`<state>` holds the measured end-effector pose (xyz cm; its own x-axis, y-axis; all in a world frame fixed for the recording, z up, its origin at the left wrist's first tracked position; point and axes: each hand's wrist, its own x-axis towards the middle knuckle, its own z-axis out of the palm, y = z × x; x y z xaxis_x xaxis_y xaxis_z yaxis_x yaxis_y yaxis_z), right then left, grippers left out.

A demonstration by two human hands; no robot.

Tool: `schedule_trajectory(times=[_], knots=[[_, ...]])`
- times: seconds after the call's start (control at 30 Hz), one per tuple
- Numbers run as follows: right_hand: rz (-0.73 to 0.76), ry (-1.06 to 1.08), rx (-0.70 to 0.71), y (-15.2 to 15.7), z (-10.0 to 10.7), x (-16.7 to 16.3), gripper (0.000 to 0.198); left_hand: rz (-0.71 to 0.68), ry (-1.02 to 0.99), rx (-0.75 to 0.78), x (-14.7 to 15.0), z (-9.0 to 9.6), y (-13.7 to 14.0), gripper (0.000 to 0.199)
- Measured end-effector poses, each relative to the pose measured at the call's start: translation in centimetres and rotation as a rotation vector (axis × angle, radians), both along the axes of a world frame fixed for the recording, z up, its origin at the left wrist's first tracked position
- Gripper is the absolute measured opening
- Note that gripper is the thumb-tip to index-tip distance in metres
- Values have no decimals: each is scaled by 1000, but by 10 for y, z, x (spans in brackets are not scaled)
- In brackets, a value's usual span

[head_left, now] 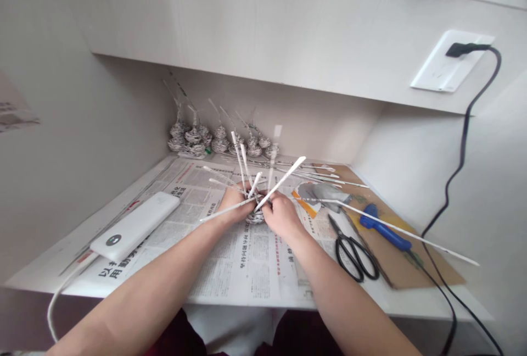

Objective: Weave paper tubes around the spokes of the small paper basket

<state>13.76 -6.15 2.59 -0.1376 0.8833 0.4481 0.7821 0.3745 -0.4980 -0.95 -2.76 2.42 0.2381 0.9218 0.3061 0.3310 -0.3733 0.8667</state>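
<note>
Between my hands, over the newspaper, is a small woven paper piece (256, 217) with several rolled-paper strips (284, 181) sticking up and out of it. My left hand (234, 202) is closed around its left side, the fingertips partly hidden behind the strips. From the right, my right hand (283, 214) grips the piece, thumb and fingers bent at its edge. One long paper strip (391, 226) runs from near my right hand out to the right, over the cardboard. Some of the strips look blurred.
Several woven gourd shapes (220, 139) stand along the back wall. Loose paper strips (329, 176) lie in front of them. To the right are black scissors (354, 254), a blue glue gun (385, 228) and cardboard (432, 268). A white power bank (135, 224) lies left on the newspaper (222, 273).
</note>
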Motion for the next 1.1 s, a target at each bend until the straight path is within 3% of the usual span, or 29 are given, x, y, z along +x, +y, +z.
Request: schedule_trajectory(times=[0.1, 0.33, 0.43, 0.53, 0.63, 0.8, 1.1], knots=[[-22, -57, -37, 0, 1, 1, 14, 15, 92, 94, -2, 2, 0, 4], [-118, -25, -30, -1, 1, 2, 6, -18, 41, -44, -5, 11, -4, 8], [-169, -46, -8, 1, -1, 3, 6, -174, 0, -121, -13, 17, -2, 19], [-188, -11, -40, 4, -3, 6, 6, -397, -40, -214, -28, 23, 1, 52], [-175, 40, -72, 6, -4, 8, 6, -511, -22, -230, -41, 28, 4, 56], [-160, 39, -108, 6, -1, 9, 5, -494, -17, -268, -42, 30, 6, 41], [-134, 19, -125, 4, 2, 6, 4, -428, 5, -247, -29, 22, 7, 36]])
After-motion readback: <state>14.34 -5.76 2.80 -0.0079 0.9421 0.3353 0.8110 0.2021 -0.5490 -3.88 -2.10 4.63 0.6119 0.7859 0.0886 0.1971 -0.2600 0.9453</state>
